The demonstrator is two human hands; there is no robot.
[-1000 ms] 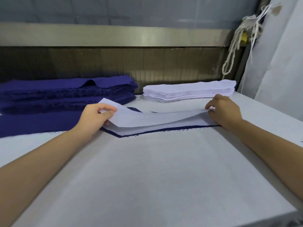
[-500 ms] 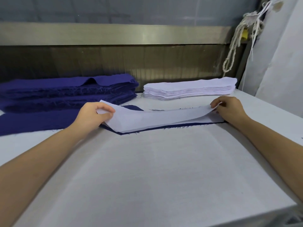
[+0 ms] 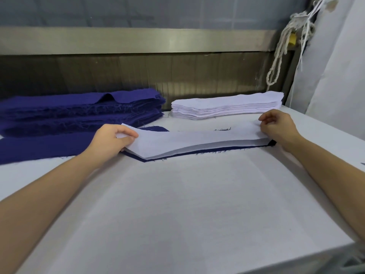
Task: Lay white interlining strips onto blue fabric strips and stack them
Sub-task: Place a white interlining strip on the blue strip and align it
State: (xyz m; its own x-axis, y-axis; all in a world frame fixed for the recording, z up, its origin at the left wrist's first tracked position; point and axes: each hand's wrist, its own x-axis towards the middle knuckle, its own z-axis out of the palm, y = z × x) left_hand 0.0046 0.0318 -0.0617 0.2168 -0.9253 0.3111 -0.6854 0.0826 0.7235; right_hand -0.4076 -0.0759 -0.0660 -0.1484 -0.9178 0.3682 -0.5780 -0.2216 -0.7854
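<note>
The white interlining strip (image 3: 193,141) hangs mid-frame, just above a blue fabric strip (image 3: 156,128) lying on the desk (image 3: 187,204). The left hand (image 3: 112,141) pinches its left end and the right hand (image 3: 278,127) grips its right end. Behind lie a stack of white interlining (image 3: 227,107) and, upper left, blue fabric piles (image 3: 79,111).

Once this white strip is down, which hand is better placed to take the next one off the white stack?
Right, probably. The right hand pinches the white strip at its end, just in front of the white stack; the left hand sits beside the blue pile.
</note>
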